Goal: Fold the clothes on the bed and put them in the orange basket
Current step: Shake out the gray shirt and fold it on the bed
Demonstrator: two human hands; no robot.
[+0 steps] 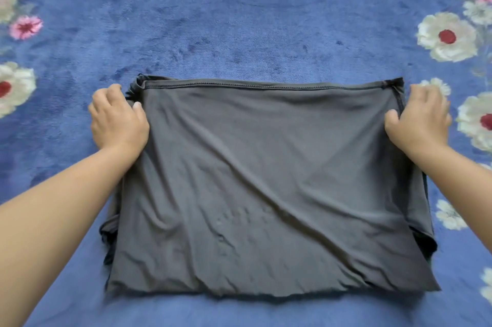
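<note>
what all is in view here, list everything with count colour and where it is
garment: one, dark grey, lying folded over on the bed in the middle of the view, stitched hem along its far edge, some wrinkles
blanket: one, blue and plush, covering the bed under the garment, with white and pink flowers printed along its left and right sides
basket: none in view
left hand: one, at the far left corner of the garment, thumb on top of the cloth and fingers curled round the edge
right hand: one, at the far right corner of the garment, thumb on top and fingers curled round the edge
forearms: two, bare, reaching in from the lower left and lower right
</note>
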